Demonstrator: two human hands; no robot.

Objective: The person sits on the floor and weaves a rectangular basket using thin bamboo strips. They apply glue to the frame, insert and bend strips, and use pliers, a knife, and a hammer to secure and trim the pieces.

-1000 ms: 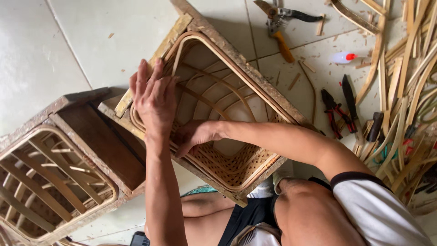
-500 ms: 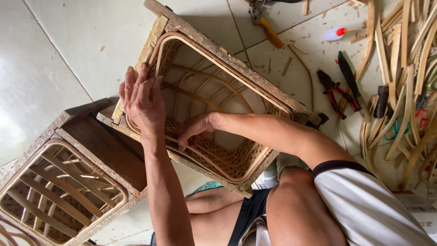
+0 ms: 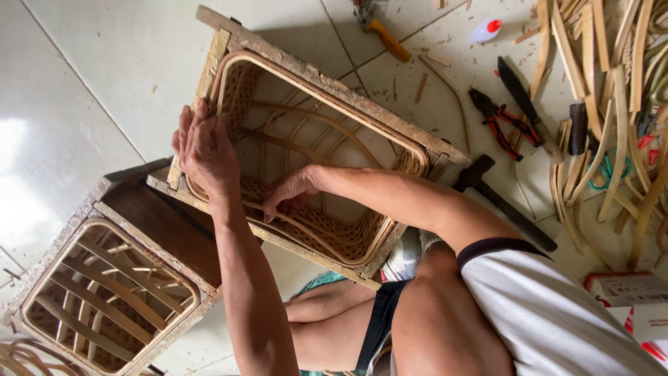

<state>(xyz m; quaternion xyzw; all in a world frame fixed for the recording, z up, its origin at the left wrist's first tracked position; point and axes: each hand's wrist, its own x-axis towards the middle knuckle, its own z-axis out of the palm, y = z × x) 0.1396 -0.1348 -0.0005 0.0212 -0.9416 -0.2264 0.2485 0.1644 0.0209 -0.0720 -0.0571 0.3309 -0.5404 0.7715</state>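
Both hands on woven rattan basket (image 3: 313,160) in wooden frame: left hand (image 3: 205,150) flat, spread; right hand (image 3: 292,191) grip pinching inner rim.

A pale tiled floor (image 3: 83,90) carries two wood-framed woven baskets (image 3: 320,139), a hammer (image 3: 497,198) and red-handled pliers (image 3: 497,125) beside them, cane strips (image 3: 612,104) piled toward one edge, and scattered shavings, perhaps offcuts.

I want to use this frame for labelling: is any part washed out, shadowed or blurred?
Head view: glare whitens the floor tile at the left edge; the woven basket frame casts a soft shadow up onto the tiles; the left hand and right hand look sharp; the rattan strips at the right edge bend slightly.
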